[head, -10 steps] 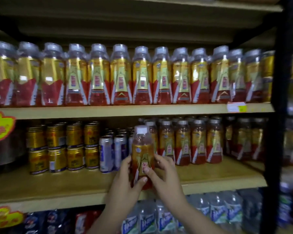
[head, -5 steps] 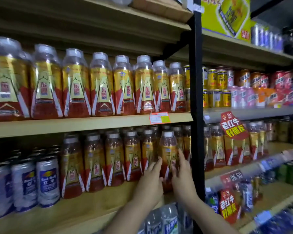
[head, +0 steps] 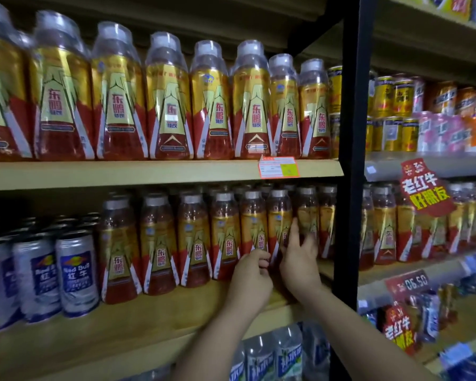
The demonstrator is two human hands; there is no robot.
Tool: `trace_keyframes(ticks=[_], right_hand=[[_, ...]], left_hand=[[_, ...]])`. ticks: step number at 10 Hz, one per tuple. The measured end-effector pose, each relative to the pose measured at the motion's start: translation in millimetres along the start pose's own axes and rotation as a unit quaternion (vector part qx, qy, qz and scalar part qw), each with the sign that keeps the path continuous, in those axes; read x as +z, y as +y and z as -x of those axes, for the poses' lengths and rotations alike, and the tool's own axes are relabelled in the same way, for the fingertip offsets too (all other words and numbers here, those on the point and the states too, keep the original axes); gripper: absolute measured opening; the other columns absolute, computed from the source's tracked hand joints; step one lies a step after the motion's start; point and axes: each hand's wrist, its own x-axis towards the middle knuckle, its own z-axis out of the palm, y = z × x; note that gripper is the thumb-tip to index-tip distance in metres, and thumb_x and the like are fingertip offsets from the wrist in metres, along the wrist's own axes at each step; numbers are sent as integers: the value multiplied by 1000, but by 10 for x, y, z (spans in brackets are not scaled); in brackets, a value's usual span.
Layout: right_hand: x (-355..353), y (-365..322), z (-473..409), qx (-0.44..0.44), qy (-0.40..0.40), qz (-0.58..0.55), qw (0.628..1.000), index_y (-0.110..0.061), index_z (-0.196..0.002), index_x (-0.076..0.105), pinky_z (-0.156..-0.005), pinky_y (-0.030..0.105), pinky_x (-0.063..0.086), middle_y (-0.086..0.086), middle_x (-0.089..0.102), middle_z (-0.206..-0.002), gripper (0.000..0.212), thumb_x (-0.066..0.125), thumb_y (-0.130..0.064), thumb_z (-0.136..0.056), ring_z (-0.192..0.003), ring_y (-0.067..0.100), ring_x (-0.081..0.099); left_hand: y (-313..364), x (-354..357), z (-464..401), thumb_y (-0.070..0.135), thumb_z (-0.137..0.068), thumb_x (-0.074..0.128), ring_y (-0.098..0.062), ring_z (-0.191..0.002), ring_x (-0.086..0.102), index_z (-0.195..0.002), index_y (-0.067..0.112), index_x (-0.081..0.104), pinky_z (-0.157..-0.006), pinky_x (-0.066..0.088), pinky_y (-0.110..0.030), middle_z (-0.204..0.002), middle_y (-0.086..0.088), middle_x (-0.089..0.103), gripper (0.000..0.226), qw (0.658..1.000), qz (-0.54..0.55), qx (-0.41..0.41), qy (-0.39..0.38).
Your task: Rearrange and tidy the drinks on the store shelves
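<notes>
On the middle wooden shelf (head: 138,325) stands a row of small gold-and-red energy drink bottles (head: 193,237). Both my hands are at one bottle (head: 278,215) near the row's right end, which stands upright in line. My left hand (head: 252,276) has its fingers curled against the bottle's lower left side. My right hand (head: 300,259) lies on its right side, fingers pointing straight up between it and the neighbouring bottle (head: 307,213). The base of the bottle is hidden by my hands.
Larger bottles of the same drink (head: 165,105) fill the shelf above. Blue-and-silver cans (head: 76,273) stand left of the row. A black upright post (head: 348,188) is just right of my hands, with more cans, bottles and red price signs (head: 423,188) beyond. Water bottles (head: 272,356) sit below.
My view has swung right along the shelf. The bottle I carried in both hands now stands in the row near the post, and my left fingers have curled in.
</notes>
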Motion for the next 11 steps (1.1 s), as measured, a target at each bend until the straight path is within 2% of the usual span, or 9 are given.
trace_keyframes(ticks=[1,2,4,6,7,8,9,10,11], right_hand=[[5,14,-9,25,-13,15,999,-33,-159,-12,-115,52,30,21,6,-162,83,43,-10,-102,-148,41,18],[-1,14,8,29,-7,13,999,-32,-159,-8,-110,53,38,22,19,-158,77,42,-13,-103,-142,42,30],[-12,-76,98,20,23,77,997,-23,-157,2,-83,47,53,22,30,-151,69,42,-16,-102,-124,39,51],[39,-76,133,11,42,85,995,-12,-149,25,-72,44,49,21,41,-143,48,42,-18,-104,-106,39,63],[-34,-128,182,20,36,76,996,-10,-145,30,-71,42,43,21,43,-141,43,41,-21,-104,-108,42,61],[-203,-170,309,21,-8,66,998,-6,-140,33,-85,49,48,23,39,-144,39,42,-18,-104,-119,43,53],[-425,-380,702,10,-74,127,989,-9,-151,21,-100,52,44,20,30,-150,55,45,-19,-103,-134,39,39],[-692,-794,1217,-79,-108,265,955,-12,-159,1,-110,46,38,16,15,-163,78,51,-28,-101,-149,35,22],[-944,-1204,1612,-159,-131,315,926,-16,-161,5,-118,52,29,14,17,-166,73,43,-41,-104,-152,36,18]], left_hand=[[19,-4,20,-4,-92,47,-1,-100,57,-110,26,64,-89,48,-17,-111,8,60,39,1000,-2,14,15],[23,-17,64,-2,-93,49,0,-98,57,-100,32,61,-87,47,-16,-109,10,61,36,999,-21,33,29],[87,-69,240,10,-93,49,-4,-92,57,-103,28,62,-83,52,-25,-107,13,57,24,991,-101,61,64],[119,-218,401,11,-90,51,-15,-101,56,-105,23,63,-91,51,-36,-109,6,59,22,986,-141,52,69],[83,-460,571,15,-93,51,-19,-112,51,-114,21,60,-97,47,-39,-118,2,57,24,979,-193,58,44],[-8,-961,851,23,-97,49,-21,-118,48,-125,21,55,-100,43,-42,-124,0,56,29,954,-293,64,11],[-67,-1666,1276,30,-100,45,-22,-121,49,-130,21,53,-105,39,-46,-128,-1,56,33,915,-403,30,-8],[-19,-2458,1769,34,-101,41,-26,-124,48,-135,19,48,-109,33,-54,-134,-4,54,39,863,-503,-51,-17],[132,-3029,2195,40,-101,37,-30,-133,40,-142,17,42,-114,25,-58,-142,-9,48,47,814,-572,-93,-20]])
